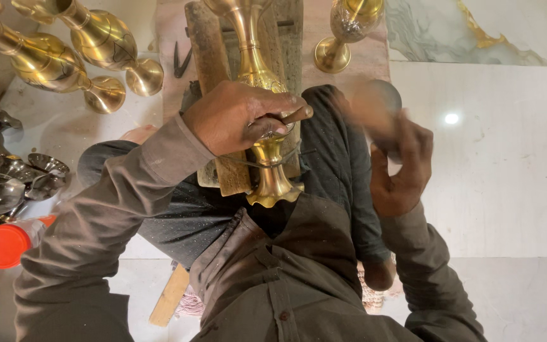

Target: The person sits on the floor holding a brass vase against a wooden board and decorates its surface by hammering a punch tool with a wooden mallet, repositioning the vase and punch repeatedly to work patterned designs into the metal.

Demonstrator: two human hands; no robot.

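The person sits on the pale floor (508,190) with a wooden block (213,57) laid across the lap, and a brass vase (262,126) lies along it, mouth toward twelve o'clock and flared foot toward six. The left hand (235,117) is closed over the vase's waist, its grip tight around a thin punch-like tool (289,117) whose tip rests against the metal near the body's lower swell. At about three o'clock from it, the right hand (397,158) is raised and wrapped around a dark, rounded striking tool (375,107); that tool is blurred, so I cannot tell its exact shape. As for progress, the vase's body near the left hand already seems to carry some patterning, though how much of the surface is worked is hidden under the fingers, so I judge the work to be under way rather than finished. At ten o'clock several more brass vases (90,44) lie on their sides, another goblet-shaped piece (343,31) stands at one o'clock, and dark metal petal-shaped pieces (7,177) and an orange-capped bottle (7,244) sit at nine.
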